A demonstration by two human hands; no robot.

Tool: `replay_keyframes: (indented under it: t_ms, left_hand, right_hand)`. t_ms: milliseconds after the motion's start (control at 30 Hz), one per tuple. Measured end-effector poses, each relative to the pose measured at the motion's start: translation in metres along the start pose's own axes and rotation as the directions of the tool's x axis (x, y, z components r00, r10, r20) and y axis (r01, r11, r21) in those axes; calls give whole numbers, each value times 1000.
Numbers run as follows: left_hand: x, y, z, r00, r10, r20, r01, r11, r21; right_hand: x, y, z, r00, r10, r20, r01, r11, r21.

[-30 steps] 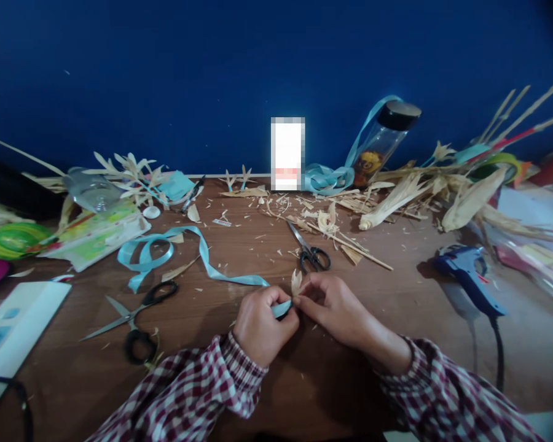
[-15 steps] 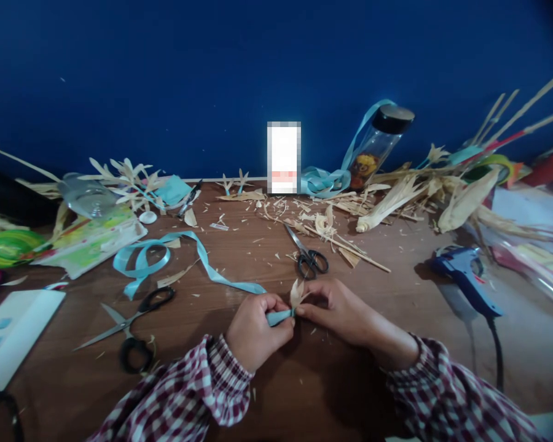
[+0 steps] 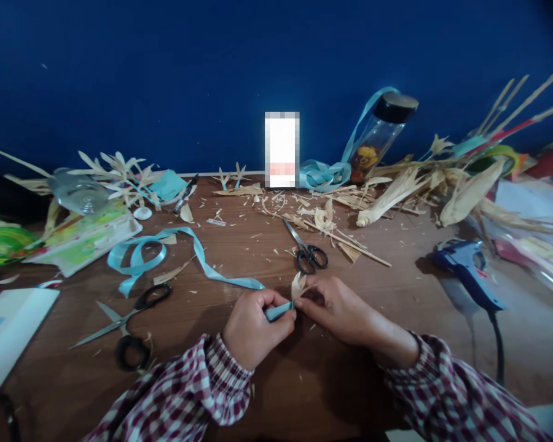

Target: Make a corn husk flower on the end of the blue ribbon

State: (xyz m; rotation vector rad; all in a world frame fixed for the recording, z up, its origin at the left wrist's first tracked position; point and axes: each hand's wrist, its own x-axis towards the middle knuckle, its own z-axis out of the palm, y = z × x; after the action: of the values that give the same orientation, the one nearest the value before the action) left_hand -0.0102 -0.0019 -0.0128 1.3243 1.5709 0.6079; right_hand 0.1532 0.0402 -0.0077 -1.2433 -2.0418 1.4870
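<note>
My left hand [image 3: 257, 322] is closed on a light blue satin ribbon [image 3: 207, 264], whose free length curls away over the table to the left. A short stretch of it runs taut between my hands. My right hand [image 3: 338, 310] pinches a small pale dried-husk flower [image 3: 298, 286] at its base, where the ribbon meets it. The petals point upward above the fingertips. Just beyond my hands lie small scissors [image 3: 309, 255] with black handles. Larger scissors [image 3: 128, 325] rest with blades apart to the left of my left hand.
A blue glue gun [image 3: 472, 270] lies at the right with its cord toward me. Corn husks [image 3: 391, 193], a jar [image 3: 380, 138] and scattered scraps line the back. Finished-looking husk flowers [image 3: 124, 172] and a clear plastic cup [image 3: 80, 190] are at the back left.
The view has shifted slightly. The husk flower has turned a little between my right fingers, and both hands keep nearly the same place and grip.
</note>
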Motion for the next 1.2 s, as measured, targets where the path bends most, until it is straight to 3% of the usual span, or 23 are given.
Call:
replay_keyframes:
  t_ms: [333, 667, 967, 1200]
  left_hand:
    - [-1, -4, 7, 990, 93, -105, -86, 994, 74]
    - [-3, -2, 8, 981, 130, -147, -118, 989, 86]
    - [-1, -6, 8, 989, 31, -147, -38, 998, -43]
    - [-3, -6, 9, 979, 80, -187, -82, 997, -5]
  right_hand:
    - [-3, -1, 0, 1000, 0, 6, 0, 1000, -3]
    - [-3, -3, 7, 991, -65, -116, 57, 996, -70]
    - [-4, -4, 6, 987, -96, -132, 86, 993, -84]
    - [-4, -3, 6, 983, -94, -157, 75, 989, -126]
